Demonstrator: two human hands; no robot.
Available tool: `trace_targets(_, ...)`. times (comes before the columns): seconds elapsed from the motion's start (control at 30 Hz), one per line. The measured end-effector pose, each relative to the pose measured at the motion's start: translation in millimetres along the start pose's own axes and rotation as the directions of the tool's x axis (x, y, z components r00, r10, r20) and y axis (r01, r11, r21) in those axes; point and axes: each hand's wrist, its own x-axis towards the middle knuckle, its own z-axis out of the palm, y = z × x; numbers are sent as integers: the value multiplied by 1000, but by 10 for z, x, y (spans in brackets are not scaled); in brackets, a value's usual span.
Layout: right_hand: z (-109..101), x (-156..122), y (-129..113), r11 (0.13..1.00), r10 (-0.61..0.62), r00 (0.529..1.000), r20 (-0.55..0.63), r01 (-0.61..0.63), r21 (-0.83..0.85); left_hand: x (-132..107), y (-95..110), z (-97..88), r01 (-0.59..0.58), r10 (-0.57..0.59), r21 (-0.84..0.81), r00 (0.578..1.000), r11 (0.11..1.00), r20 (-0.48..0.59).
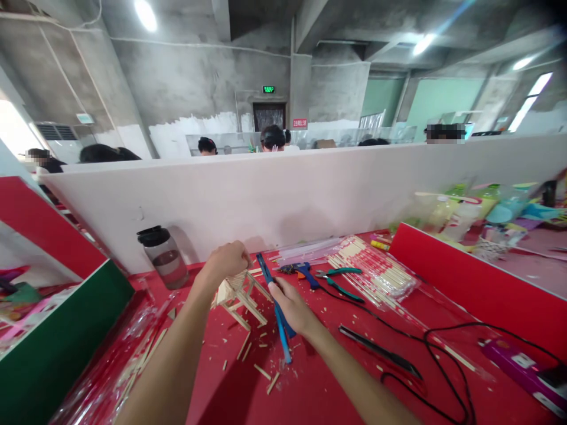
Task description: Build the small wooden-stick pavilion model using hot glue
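Observation:
My right hand is closed round a blue two-handled tool, whose narrow head points up and away towards my left hand; its exact kind is unclear. My left hand has its fingers curled together just above a small wooden stick frame. Whatever lies in those fingers is hidden. The frame stands on legs on the red tabletop, partly behind my left wrist. Short cut stick pieces and chips lie scattered in front of it.
Beyond my right hand lie a blue glue gun, green-handled pliers and bagged wooden sticks. A black knife, a cable and a purple power strip lie right. A bottle stands left, before a white partition.

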Motion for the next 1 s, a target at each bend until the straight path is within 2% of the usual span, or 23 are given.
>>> trace_targets(0.23,53,19,-3,988,-30,996,83,42,-146,-19,-164,91,19,-17,-89,1000,996,20)
trace_targets(0.4,87,24,-33,968,-81,993,88,99,-230,-63,-148,105,46,-46,-132,999,990,-3)
trace_targets(1.0,136,3,-70,941,-86,993,87,109,-321,-104,-144,121,65,-69,-129,997,990,-20)
